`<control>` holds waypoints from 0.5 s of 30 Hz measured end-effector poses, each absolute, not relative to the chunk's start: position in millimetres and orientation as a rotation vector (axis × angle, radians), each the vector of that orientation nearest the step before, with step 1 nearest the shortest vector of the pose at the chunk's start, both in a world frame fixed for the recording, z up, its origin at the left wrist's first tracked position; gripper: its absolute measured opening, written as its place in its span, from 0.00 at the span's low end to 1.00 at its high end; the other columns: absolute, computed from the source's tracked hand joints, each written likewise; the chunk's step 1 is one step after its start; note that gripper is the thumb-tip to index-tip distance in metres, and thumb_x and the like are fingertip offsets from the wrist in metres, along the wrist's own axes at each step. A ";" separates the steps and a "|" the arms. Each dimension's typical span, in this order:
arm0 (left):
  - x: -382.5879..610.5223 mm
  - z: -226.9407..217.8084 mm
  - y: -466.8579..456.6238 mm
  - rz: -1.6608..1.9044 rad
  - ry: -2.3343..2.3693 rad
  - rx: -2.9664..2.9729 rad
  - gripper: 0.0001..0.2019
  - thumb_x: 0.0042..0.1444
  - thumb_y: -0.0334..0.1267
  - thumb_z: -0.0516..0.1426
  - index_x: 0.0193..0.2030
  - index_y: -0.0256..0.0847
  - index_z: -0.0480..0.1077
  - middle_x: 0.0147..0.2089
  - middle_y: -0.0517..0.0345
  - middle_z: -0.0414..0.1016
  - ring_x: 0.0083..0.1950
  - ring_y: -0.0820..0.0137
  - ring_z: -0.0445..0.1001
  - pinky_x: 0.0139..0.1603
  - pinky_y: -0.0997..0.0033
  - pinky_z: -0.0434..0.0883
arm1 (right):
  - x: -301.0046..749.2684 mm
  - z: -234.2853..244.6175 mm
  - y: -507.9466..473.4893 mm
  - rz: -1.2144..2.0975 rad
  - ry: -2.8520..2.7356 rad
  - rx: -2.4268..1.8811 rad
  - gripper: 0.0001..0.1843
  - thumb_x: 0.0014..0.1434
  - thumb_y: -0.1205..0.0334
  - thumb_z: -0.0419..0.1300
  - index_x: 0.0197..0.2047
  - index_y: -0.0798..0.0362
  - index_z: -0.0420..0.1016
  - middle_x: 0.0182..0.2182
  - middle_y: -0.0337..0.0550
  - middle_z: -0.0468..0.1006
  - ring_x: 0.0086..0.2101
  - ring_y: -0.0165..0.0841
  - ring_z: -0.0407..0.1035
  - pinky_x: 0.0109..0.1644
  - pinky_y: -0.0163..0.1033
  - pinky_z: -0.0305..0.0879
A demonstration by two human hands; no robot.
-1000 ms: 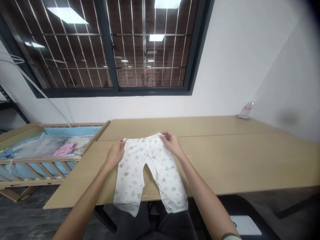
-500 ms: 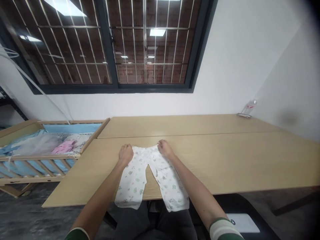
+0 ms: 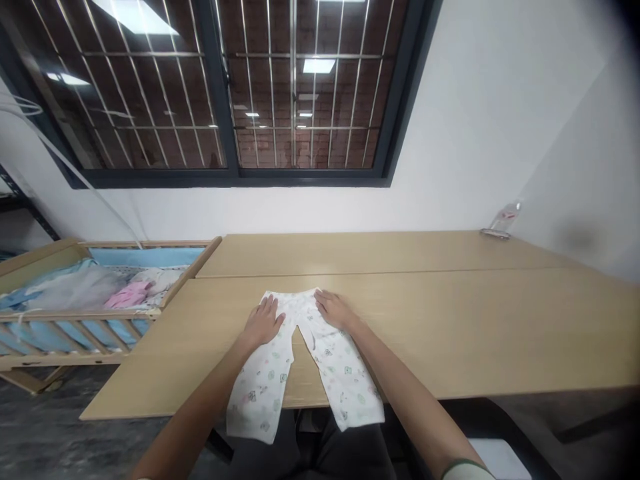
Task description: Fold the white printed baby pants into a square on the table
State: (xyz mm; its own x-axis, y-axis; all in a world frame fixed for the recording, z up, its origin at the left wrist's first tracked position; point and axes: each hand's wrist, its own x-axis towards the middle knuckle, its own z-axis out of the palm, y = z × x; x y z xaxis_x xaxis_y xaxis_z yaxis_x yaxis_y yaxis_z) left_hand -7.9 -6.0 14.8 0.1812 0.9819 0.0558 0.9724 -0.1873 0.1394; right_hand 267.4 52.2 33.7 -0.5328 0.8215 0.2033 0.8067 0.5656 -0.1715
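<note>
**Overhanging cuffs [image 3: 363, 415] leave printed pants [image 3: 301, 311] exposed to a slip**

HEAD VIEW: White printed pants lie spread on a pale wooden tabletop [image 3: 450, 320], the waistband [image 3: 294, 295] at twelve o'clock and the legs fanning toward five and seven. The left hand [image 3: 263, 321], at eleven o'clock, rests palm down with its fingers a little apart and thumb held out. The right hand [image 3: 333, 309], at one o'clock, lies flat at the waistband's corner, fingers nearly together. Neither appears to pinch the cloth.

Both cuffs reach past the near edge at six o'clock, over dark trousers [image 3: 353, 453]. That overhang looks like the chief hazard: should both palms lift, the loose ends could drag the cloth off the tabletop, and a raised knee could nudge them out of line.

The forearms [image 3: 405, 400] run close along the outer legs, so a sweep of either could skew the garment. The soft-looking fabric is likely to ruck if one palm pushes harder than the other, and a wrinkle near the crotch, below the right hand, could be pressed into a crease.

Well apart, a clear bottle [image 3: 508, 216] at two o'clock and a wooden crib [image 3: 90, 316] at nine seem to pose little threat.
</note>
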 end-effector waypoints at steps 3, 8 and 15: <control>-9.3 15.5 14.1 0.184 1.968 2.348 0.36 0.70 0.54 0.34 0.76 0.31 0.47 0.79 0.43 0.42 0.80 0.54 0.39 0.74 0.54 0.49 | 265.2 31.9 65.9 0.093 -2.521 -1.401 0.27 0.74 0.58 0.41 0.69 0.53 0.65 0.69 0.49 0.63 0.69 0.41 0.56 0.70 0.49 0.53; -6.4 22.8 40.6 0.168 1.985 2.325 0.36 0.70 0.54 0.33 0.76 0.30 0.47 0.79 0.40 0.42 0.79 0.53 0.40 0.74 0.52 0.50 | 261.6 30.1 92.3 0.172 -2.479 -1.467 0.26 0.74 0.58 0.41 0.70 0.50 0.63 0.71 0.48 0.60 0.70 0.43 0.53 0.70 0.54 0.51; 7.2 64.1 43.0 0.206 1.907 2.392 0.29 0.70 0.45 0.40 0.72 0.29 0.55 0.76 0.34 0.52 0.76 0.50 0.52 0.71 0.50 0.54 | 262.0 26.5 127.0 0.264 -2.392 -1.490 0.19 0.70 0.59 0.50 0.61 0.46 0.72 0.68 0.49 0.67 0.66 0.44 0.60 0.65 0.54 0.58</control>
State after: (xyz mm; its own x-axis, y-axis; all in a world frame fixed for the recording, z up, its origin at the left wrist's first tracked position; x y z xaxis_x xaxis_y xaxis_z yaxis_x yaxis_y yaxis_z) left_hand 7.2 43.0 64.1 0.2186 0.9741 0.0581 0.9640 -0.2248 0.1423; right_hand 262.0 127.0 26.5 -0.4111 0.8970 0.1625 0.8400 0.4420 -0.3149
